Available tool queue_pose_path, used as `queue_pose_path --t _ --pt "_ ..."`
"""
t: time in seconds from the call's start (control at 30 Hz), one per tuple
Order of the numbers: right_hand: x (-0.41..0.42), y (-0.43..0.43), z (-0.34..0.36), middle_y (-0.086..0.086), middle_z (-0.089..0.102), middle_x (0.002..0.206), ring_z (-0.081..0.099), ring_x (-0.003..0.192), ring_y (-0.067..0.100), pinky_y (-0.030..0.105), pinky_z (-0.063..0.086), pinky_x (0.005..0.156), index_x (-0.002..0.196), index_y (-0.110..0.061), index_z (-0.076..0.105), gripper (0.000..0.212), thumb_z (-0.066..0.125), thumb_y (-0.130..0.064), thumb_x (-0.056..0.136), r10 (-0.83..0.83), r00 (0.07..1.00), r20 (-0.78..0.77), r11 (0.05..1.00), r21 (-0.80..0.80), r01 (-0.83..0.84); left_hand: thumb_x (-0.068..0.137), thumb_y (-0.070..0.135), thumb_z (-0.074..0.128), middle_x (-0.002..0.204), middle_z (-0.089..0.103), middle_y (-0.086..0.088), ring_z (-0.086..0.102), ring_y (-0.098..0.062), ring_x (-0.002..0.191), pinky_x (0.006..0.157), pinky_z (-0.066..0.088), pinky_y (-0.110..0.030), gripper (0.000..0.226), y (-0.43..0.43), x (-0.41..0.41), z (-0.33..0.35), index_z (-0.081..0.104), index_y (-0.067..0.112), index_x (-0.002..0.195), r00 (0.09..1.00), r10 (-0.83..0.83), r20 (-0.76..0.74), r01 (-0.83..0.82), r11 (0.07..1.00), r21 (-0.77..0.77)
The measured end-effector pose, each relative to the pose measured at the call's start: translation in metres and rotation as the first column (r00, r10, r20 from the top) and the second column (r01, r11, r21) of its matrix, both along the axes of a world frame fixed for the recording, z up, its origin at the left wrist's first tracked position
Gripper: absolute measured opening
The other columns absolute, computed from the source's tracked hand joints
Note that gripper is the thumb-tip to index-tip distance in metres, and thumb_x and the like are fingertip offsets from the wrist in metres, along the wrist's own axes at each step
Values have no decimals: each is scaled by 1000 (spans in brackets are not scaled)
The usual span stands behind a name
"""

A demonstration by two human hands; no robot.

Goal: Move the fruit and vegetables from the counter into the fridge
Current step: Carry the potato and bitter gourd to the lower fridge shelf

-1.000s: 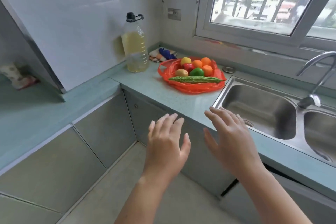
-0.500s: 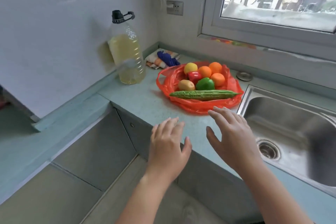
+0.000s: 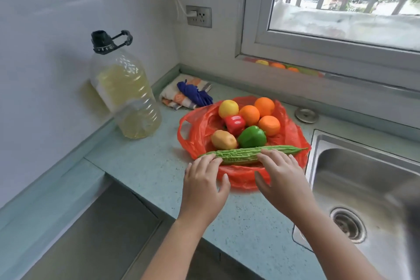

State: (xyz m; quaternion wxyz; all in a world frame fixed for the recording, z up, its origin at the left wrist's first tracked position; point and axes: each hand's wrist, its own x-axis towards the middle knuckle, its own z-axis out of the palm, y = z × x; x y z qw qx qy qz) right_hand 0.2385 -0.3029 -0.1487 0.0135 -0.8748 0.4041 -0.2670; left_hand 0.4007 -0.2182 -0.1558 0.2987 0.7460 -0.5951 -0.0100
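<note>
Both hands now forward, palms down, left hand [image 3: 204, 185] and right hand [image 3: 280, 179] fingers spread upon bitter gourd [image 3: 241, 154].

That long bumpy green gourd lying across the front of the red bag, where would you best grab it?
Probably from above and the near side, one hand toward each end. The long bumpy green bitter gourd lies crosswise on the red plastic bag, with the other produce crowded behind it. The left hand and right hand already rest on it that way.

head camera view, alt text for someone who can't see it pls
Two bare hands, left hand and right hand, rest their fingers on a long bitter gourd lying across an open red plastic bag of oranges, peppers and other produce on a kitchen counter. An oil bottle stands left, a steel sink right.
</note>
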Motion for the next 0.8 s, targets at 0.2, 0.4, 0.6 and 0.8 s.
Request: queue_pose_path --t 0.2,0.4,0.6,0.8 --pt "31 -45 -33 12 67 107 62 100 34 55 50 80 103 -7 65 37 65 -23 70 -30 997 -65 997 66 34 82 35 42 117 61 -9 54 -28 111 95 42 -45 45 -51 43 -26 63 8 110 996 -61 -58 64 997 47" --pt "45 -82 -57 10 68 105 63 99 33 54 52 79 105 -8 65 47 80 -16 61 -18 990 -138 989 145 39 78 38 43 119 61 -12 54 -31 111 94 45 -47 50 -98 72 -50 63 7 111 992 -59 -113 71 992 103" --pt "54 -100 -71 4 70 98 67 89 25 38 54 74 100 -12 68 46 83 -22 57 -1 984 -178 983 179 33 79 45 45 131 51 -9 44 -27 123 103 35 -40 58 -133 77 -70 55 9 123 978 -51 -201 94 972 214" --pt "55 -112 -88 2 68 96 66 85 23 33 55 70 100 -13 67 45 80 -25 58 54 979 -194 962 274 1 81 37 61 136 45 -8 39 -26 127 105 30 -37 58 -158 75 -84 47 10 130 970 -31 -240 98 957 272"
